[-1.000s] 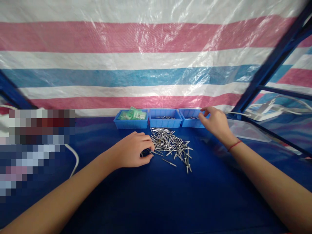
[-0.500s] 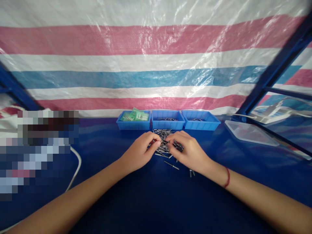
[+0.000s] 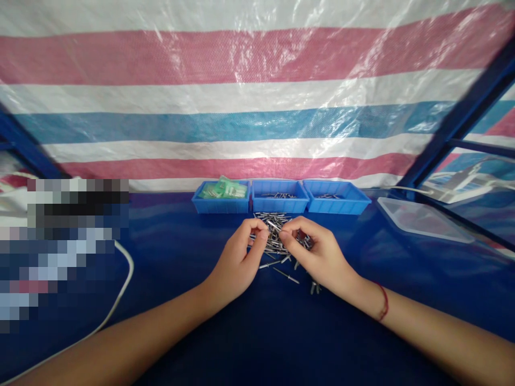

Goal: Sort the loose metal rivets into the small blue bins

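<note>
A pile of thin silver rivets (image 3: 277,246) lies on the blue table (image 3: 225,343), between and behind my two hands. My left hand (image 3: 241,257) is pinched at the pile's left side; what its fingertips hold, if anything, is too small to name. At the right side, my right hand (image 3: 322,249) has thumb and forefinger together on a small silver rivet (image 3: 275,226) that points toward the left hand. A single loose rivet (image 3: 286,275) lies in front of the pile, and a few more are under the right wrist.
Behind the pile stand three blue bins: the left bin (image 3: 221,206) with green bags (image 3: 225,187), the middle bin (image 3: 279,206) and right bin (image 3: 338,206) with some rivets. A clear lid (image 3: 422,219) lies right. A white cable (image 3: 129,268) runs left, beside a blurred area.
The view has shifted slightly. Both hands have stayed over the pile, the right a little further right, and a silver rivet now shows at the right fingertips.
</note>
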The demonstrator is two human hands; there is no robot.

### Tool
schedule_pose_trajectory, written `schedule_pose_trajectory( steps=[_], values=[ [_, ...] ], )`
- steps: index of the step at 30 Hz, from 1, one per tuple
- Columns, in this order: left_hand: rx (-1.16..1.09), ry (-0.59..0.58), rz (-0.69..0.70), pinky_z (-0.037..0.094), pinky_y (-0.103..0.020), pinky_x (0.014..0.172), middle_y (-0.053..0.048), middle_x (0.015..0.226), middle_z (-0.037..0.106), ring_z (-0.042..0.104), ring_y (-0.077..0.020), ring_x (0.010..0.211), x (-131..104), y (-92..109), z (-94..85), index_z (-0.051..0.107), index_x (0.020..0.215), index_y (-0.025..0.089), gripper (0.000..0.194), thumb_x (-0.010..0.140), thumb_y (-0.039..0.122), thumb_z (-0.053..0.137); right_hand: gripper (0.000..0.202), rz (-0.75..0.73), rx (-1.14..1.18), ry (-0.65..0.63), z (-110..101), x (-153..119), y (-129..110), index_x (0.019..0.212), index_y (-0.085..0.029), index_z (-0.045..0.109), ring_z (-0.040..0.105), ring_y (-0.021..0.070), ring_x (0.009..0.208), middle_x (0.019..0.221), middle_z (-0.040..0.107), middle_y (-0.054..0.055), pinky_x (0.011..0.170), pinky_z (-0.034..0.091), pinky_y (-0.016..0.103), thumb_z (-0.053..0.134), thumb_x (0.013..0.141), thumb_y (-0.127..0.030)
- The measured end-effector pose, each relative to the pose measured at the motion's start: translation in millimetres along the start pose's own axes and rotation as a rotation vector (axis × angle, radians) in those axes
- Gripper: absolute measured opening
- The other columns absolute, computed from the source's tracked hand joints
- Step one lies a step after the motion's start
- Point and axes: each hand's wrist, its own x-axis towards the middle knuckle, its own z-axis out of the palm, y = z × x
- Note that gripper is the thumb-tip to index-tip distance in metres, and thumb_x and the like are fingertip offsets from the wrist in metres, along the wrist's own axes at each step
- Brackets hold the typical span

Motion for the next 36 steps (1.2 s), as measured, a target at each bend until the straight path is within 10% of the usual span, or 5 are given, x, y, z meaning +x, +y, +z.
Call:
schedule_pose_trajectory(
  steps=[36],
  values=[
    [0.137,0.04,0.133,0.046,-0.026,0.072,0.0,0.085,0.061,0.057,-0.0131,0.08,2.1,-3.9,-0.3,0.056,0.085,0.019,0.003,0.083,0.02,0.057,0.008,-0.279,-0.187,-0.046,-3.9,0.3,2.7,0.086,-0.021,0.059,0.058,0.0156,0.075,0.08,0.063,0.003,0.069,0.043,0.031,0.051,0.085,-0.019]
  ],
)
